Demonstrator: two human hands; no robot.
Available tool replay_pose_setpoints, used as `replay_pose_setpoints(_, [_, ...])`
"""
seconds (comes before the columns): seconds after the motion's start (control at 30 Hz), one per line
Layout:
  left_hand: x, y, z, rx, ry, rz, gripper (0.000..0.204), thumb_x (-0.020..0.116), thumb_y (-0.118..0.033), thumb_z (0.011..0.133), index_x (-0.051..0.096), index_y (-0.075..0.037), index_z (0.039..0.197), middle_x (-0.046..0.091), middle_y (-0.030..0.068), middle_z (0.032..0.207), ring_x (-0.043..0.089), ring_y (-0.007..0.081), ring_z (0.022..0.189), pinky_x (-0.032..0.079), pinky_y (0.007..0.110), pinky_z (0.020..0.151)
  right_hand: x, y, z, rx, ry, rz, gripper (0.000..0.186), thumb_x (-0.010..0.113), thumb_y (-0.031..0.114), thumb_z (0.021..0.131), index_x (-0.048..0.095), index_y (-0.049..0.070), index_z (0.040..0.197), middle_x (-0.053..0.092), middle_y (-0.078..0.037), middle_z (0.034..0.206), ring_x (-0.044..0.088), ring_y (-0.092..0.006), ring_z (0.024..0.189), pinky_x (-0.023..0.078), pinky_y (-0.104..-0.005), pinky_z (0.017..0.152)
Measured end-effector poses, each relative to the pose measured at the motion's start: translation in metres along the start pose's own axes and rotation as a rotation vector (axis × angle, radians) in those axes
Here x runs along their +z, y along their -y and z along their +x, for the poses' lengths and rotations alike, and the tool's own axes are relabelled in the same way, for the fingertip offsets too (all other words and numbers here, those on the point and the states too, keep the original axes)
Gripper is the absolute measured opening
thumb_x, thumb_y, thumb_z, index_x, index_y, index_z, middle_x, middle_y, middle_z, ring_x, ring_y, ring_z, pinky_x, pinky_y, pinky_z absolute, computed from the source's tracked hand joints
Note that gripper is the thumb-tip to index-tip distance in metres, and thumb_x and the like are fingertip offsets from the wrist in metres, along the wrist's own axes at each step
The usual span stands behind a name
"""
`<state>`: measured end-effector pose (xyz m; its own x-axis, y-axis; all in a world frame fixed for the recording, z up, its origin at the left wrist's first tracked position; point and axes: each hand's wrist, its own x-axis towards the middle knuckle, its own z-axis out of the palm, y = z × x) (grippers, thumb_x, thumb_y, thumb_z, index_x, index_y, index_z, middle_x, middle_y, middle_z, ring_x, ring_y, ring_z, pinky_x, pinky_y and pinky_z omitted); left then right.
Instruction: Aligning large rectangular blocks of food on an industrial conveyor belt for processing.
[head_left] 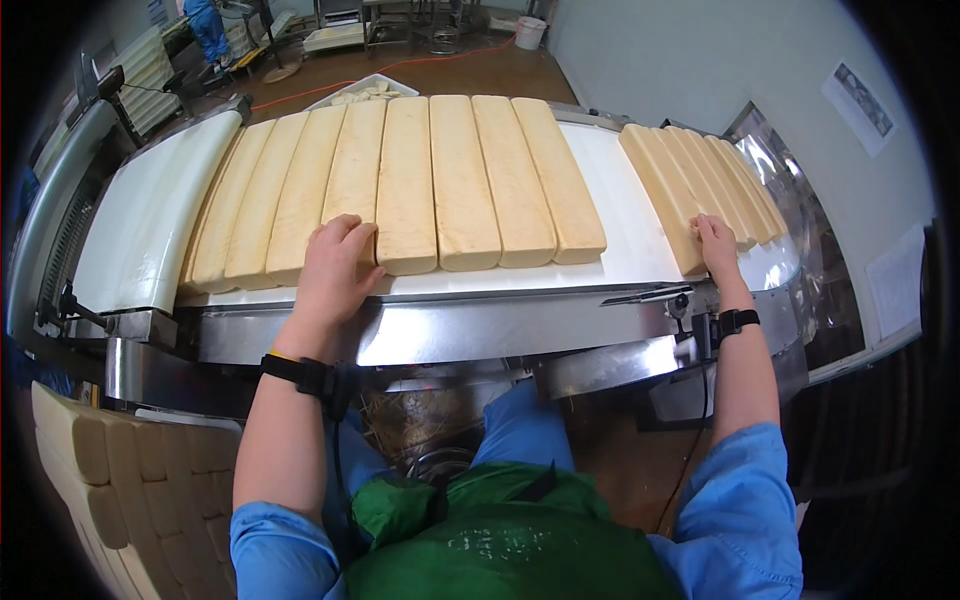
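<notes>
A row of long, pale yellow food bars point(408, 170) lies side by side across a white conveyor surface point(620, 230). My left hand point(338, 255) curls its fingers over the near end of one bar point(352, 170) in the middle-left of the row, thumb low beside it. A second, overlapping group of similar bars point(740, 180) sits at the right, where my right hand point(716, 245) grips the near end of the leftmost bars, fingers bent.
Steel edging point(520, 325) runs along the conveyor's front. A white roller belt point(140, 210) is at left, above stacked pale blocks point(150, 480). Behind are a tray of pieces point(365, 93), a white bucket point(530, 32) and a person in blue point(208, 30). A wall point(700, 60) borders the right.
</notes>
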<state>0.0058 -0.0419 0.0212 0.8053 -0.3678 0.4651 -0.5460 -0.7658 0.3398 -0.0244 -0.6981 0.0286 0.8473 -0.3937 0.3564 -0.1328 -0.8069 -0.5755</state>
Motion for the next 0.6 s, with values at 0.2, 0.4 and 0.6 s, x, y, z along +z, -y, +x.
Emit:
replay_pose_setpoints(0.2, [0.002,0.001,0.0,0.015,-0.05,0.0,0.058,0.086,-0.01,0.069,0.064,-0.006,0.123,0.06,0.0156,0.125,0.055,0.0385,0.118,0.046,0.047,0.104,-0.012,-0.033,-0.002,-0.072,0.067,-0.39,0.022,0.064,0.013,0.087,0.074,0.001,0.103,0.069,-0.018,0.104,0.068,-0.0316,0.091,0.054,-0.0382,0.087])
replay_pose_setpoints(0.4, [0.003,0.0,0.001,-0.013,-0.025,0.003,0.059,0.086,-0.011,0.07,0.063,-0.005,0.124,0.06,0.0162,0.127,0.054,0.0393,0.119,0.046,0.047,0.105,-0.009,-0.032,-0.012,-0.012,0.055,-0.141,0.022,0.066,0.007,0.083,0.074,0.003,0.102,0.067,-0.014,0.101,0.067,-0.0258,0.089,0.054,-0.036,0.084])
replay_pose_setpoints(0.6, [0.002,-0.002,0.0,-0.016,-0.04,0.02,0.059,0.086,-0.011,0.07,0.063,-0.005,0.124,0.059,0.0167,0.127,0.054,0.0394,0.118,0.046,0.047,0.105,-0.006,-0.025,-0.011,-0.086,-0.003,-0.121,0.02,0.066,0.007,0.081,0.074,0.003,0.1,0.065,-0.012,0.099,0.067,-0.0241,0.089,0.055,-0.0345,0.083])
